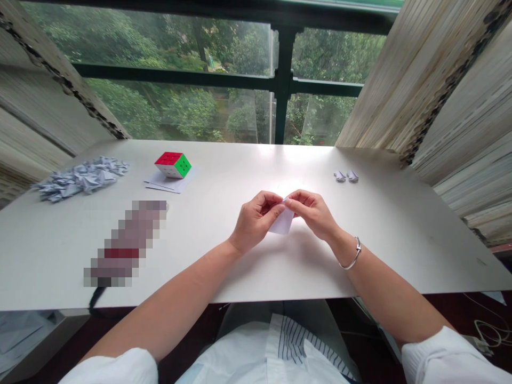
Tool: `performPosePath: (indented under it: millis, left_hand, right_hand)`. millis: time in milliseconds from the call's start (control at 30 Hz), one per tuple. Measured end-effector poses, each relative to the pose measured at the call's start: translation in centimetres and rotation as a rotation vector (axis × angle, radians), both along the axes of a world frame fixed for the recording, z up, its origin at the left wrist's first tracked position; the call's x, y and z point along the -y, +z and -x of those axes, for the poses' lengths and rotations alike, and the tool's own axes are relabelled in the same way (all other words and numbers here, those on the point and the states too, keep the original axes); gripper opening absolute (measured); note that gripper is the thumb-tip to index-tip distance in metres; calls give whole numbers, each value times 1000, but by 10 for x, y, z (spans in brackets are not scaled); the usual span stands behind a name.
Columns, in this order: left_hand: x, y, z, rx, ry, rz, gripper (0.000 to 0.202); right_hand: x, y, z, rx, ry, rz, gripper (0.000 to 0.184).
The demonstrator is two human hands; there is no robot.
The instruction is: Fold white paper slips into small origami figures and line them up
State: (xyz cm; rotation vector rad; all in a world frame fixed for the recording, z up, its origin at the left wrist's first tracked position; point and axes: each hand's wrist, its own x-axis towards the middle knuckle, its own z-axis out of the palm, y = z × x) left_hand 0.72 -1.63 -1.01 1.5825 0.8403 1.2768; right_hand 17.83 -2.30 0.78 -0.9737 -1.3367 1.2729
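Just above the middle of the white bench [360, 250], a left hand [256, 220] and a right hand [314, 213] are both pinching a small paper slip [282, 224] at its top edge. The slip is likely behaving as featherlight, thin and quick to crease, so fingertips gripping near an edge are probably serving best.

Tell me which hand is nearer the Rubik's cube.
Left. The left hand pinches the small paper to the right of the cube and nearer the person; the right hand grips the paper's other side, farther away.
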Motion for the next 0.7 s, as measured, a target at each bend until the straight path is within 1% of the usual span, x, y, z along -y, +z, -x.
performPosePath:
  millis: [67, 167, 300, 467, 700]
  left_hand:
    - [-1, -1, -1, 34, -50, 22, 22]
    - [-2, -1, -1, 73, -62, 74, 26]
    - [-5, 2, 0, 116, -67, 136, 22]
    - [-3, 5, 0, 145, -85, 151, 19]
    - [-5, 3, 0, 152, -1, 147, 11]
  right_hand:
    - [0, 1, -1, -17, -26, 18, 29]
    - [-2, 1, -3, -32, -42, 52, 29]
    - [-3, 2, -5, -33, -21, 85, 28]
    - [-3, 3, -8, -23, -2, 96, 27]
    - [-4, 1, -8, 20, 39, 51, 25]
